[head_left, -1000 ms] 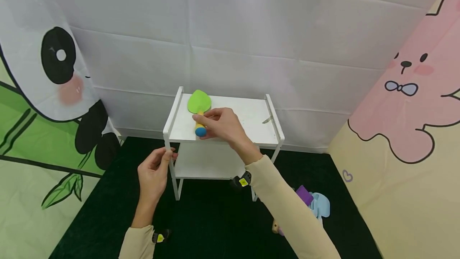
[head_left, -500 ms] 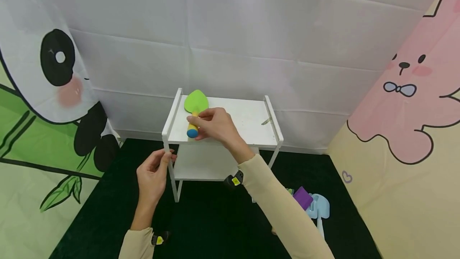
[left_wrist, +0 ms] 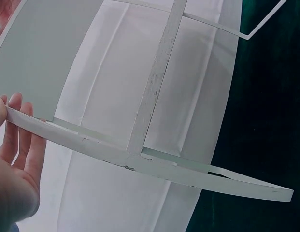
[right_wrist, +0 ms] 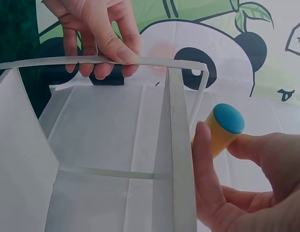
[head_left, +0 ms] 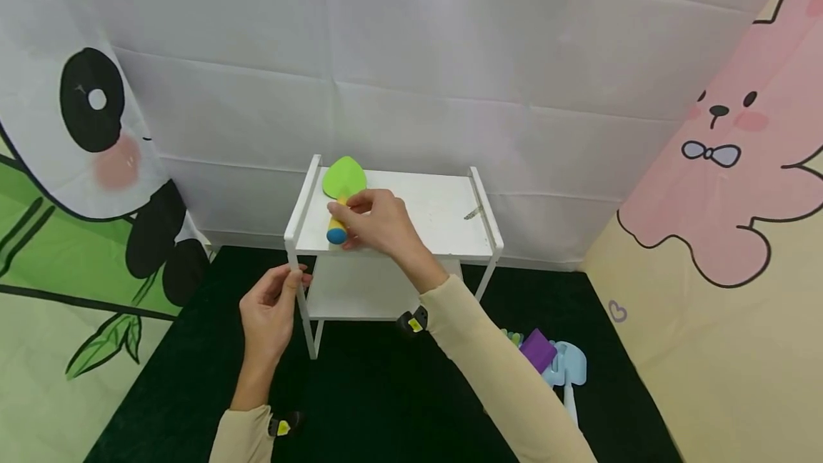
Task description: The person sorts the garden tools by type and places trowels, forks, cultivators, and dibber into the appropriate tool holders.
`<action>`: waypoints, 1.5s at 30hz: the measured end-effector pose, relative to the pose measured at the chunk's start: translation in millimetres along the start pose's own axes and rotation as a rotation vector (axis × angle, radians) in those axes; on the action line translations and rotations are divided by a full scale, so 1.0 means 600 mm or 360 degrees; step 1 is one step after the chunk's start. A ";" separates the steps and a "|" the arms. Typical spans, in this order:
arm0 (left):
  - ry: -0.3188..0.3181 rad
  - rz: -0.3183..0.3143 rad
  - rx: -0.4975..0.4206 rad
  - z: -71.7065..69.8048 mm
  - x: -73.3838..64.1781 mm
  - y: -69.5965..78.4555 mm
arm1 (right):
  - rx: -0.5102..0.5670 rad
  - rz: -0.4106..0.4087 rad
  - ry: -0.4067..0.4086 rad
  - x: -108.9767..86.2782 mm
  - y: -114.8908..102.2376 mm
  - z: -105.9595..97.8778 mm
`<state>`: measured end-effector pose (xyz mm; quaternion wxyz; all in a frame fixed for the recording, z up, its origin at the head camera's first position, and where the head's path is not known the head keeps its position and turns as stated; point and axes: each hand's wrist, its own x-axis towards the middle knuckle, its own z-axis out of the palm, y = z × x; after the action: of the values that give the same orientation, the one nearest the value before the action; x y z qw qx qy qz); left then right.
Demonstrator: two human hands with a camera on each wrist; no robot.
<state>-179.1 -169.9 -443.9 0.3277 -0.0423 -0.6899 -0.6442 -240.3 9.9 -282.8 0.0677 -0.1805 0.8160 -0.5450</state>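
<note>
A toy shovel with a green blade [head_left: 344, 177], a yellow handle and a blue end cap lies over the left part of the white shelf's top board [head_left: 431, 209]. My right hand [head_left: 379, 223] pinches its handle between thumb and fingers; the right wrist view shows the handle [right_wrist: 220, 133] beside the board's front edge. Whether the blade touches the board cannot be told. Lower and to the left, my left hand [head_left: 266, 313] grips the shelf's front left leg [left_wrist: 87, 145], thumb on one side and fingers on the other.
A lower board [head_left: 360, 291] sits under the top one. On the dark green floor [head_left: 386, 391], right of the shelf, lie a purple block [head_left: 538, 351] and a light blue toy piece [head_left: 569, 363], partly behind my right sleeve. A white cloth wall [head_left: 411, 77] stands behind.
My right hand has moved a little left with the toy shovel, toward the shelf's left side rail. The left hand keeps its grip on the leg. The view has shifted slightly.
</note>
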 end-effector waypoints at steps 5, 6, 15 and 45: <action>0.0001 -0.0010 0.0021 -0.001 -0.001 0.002 | 0.0023 -0.0030 -0.0013 -0.008 0.000 -0.003; -0.0001 -0.0012 0.0022 -0.001 -0.001 0.002 | 0.0031 -0.0030 -0.0015 -0.010 0.000 -0.004; 0.0007 -0.0020 0.0017 0.000 0.000 0.002 | -0.0077 -0.0072 0.0037 -0.027 0.009 -0.019; 0.0013 -0.0038 0.0049 -0.001 0.000 -0.002 | -0.0080 -0.0475 0.0135 -0.106 0.065 -0.031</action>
<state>-179.4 -170.4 -445.1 0.3235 -0.0264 -0.6987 -0.6375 -195.9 62.8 -316.5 -0.0529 -0.2782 0.7957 -0.5355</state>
